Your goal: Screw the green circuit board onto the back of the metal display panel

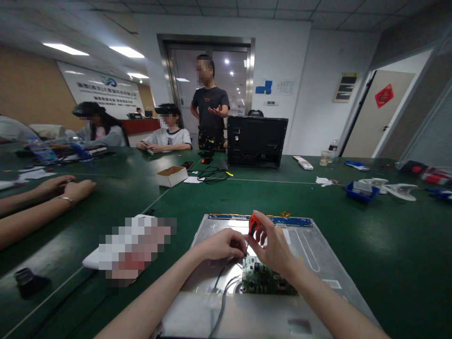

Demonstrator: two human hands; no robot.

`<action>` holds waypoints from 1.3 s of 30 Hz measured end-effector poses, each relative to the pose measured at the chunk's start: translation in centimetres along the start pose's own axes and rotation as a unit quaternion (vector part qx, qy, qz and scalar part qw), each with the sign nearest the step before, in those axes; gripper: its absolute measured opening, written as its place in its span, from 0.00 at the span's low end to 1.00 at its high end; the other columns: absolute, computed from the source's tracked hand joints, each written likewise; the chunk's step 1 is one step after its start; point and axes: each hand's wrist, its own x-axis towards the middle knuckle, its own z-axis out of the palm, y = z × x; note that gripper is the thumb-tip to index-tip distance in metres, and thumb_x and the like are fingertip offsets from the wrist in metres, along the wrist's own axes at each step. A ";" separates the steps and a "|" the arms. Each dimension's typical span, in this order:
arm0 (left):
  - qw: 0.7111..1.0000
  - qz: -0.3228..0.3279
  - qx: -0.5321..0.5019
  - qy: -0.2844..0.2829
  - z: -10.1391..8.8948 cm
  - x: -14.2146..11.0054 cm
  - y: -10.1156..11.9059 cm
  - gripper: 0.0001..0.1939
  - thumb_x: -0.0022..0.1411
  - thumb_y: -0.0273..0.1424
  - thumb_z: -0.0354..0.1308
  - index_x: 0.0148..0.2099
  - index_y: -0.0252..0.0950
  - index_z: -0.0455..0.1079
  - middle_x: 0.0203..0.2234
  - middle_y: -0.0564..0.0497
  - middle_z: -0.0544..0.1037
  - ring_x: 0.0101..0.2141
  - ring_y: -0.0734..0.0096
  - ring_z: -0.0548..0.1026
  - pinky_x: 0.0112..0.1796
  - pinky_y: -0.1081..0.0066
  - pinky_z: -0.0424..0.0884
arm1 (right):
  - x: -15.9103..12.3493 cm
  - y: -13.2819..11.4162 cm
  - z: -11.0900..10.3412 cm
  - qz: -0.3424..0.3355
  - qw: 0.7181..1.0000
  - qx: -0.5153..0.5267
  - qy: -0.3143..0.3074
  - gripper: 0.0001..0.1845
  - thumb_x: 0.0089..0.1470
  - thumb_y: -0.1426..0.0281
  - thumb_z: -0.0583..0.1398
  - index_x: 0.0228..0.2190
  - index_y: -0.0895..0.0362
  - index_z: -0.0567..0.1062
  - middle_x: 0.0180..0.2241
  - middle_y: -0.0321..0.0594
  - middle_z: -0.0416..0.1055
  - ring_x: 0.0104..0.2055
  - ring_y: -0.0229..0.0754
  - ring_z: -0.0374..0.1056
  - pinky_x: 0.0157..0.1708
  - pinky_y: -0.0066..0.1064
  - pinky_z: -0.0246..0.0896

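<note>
In my right hand (273,242) is an orange-and-black screwdriver (253,224), held upright by its handle with the shaft pointing down. Its thin shaft runs to the upper left corner of a green circuit board (263,278). My left hand (226,245) is closed at that same corner, fingers curled together beside the shaft; what they hold, if anything, is hidden. Under both hands lies a flat metal panel (307,254), which looks like the back of a display. A blue strip board (293,221) runs along its far edge. Dark cables (223,301) cross the panel left of the circuit board.
A white package (116,245), partly blurred, lies left of the panel, with a small black cylindrical object (25,278) beyond it. Another person's hands (76,188) rest at left. Farther back are a white box (172,176), a black monitor casing (257,141) and a blue tray (362,192).
</note>
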 end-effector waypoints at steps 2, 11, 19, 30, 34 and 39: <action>1.000 0.001 -0.004 -0.002 0.0 0.0 -0.1 0.04 0.50 0.23 0.62 0.30 0.35 0.75 0.22 0.57 0.74 0.25 0.75 0.69 0.31 0.76 0.66 | 0.0 -0.1 0.0 0.006 1.000 0.001 -0.009 0.35 0.60 0.72 0.56 0.65 0.51 0.49 0.26 0.32 0.70 0.18 0.34 0.64 0.15 0.22 0.58; 1.000 -0.012 -0.003 -0.007 0.0 0.1 -0.7 0.03 0.51 0.25 0.64 0.31 0.34 0.76 0.23 0.56 0.74 0.27 0.72 0.70 0.32 0.74 0.66 | -0.1 -0.2 0.0 0.018 1.000 0.009 -0.020 0.34 0.60 0.74 0.53 0.65 0.53 0.49 0.28 0.37 0.72 0.20 0.36 0.66 0.16 0.24 0.60; 1.000 -0.005 -0.010 -0.001 0.1 0.2 -0.6 0.03 0.50 0.24 0.63 0.30 0.34 0.75 0.22 0.56 0.74 0.27 0.73 0.70 0.34 0.73 0.66 | 0.0 0.1 0.0 0.006 1.000 -0.005 -0.006 0.35 0.60 0.73 0.56 0.64 0.51 0.50 0.28 0.33 0.70 0.19 0.34 0.64 0.17 0.23 0.60; 1.000 -0.002 0.008 0.000 0.0 0.0 -0.5 0.03 0.50 0.25 0.63 0.30 0.35 0.77 0.22 0.56 0.75 0.26 0.73 0.69 0.29 0.76 0.65 | 0.0 -0.2 0.0 0.025 0.999 0.006 -0.023 0.35 0.60 0.75 0.53 0.65 0.53 0.49 0.29 0.37 0.72 0.20 0.36 0.66 0.16 0.24 0.59; 1.000 0.006 0.011 0.000 0.0 0.1 -0.5 0.04 0.49 0.24 0.62 0.31 0.34 0.77 0.23 0.55 0.75 0.26 0.74 0.69 0.28 0.77 0.64 | 0.0 -0.2 0.0 0.018 1.000 -0.011 -0.003 0.34 0.60 0.73 0.54 0.64 0.52 0.50 0.24 0.32 0.69 0.18 0.36 0.64 0.16 0.23 0.58; 1.000 0.007 -0.003 0.003 0.0 0.1 -0.5 0.05 0.49 0.24 0.62 0.31 0.34 0.77 0.22 0.56 0.75 0.26 0.74 0.69 0.29 0.76 0.65 | 0.0 0.0 0.0 0.007 1.000 -0.010 -0.004 0.34 0.61 0.71 0.56 0.64 0.51 0.50 0.25 0.31 0.69 0.18 0.34 0.63 0.16 0.22 0.57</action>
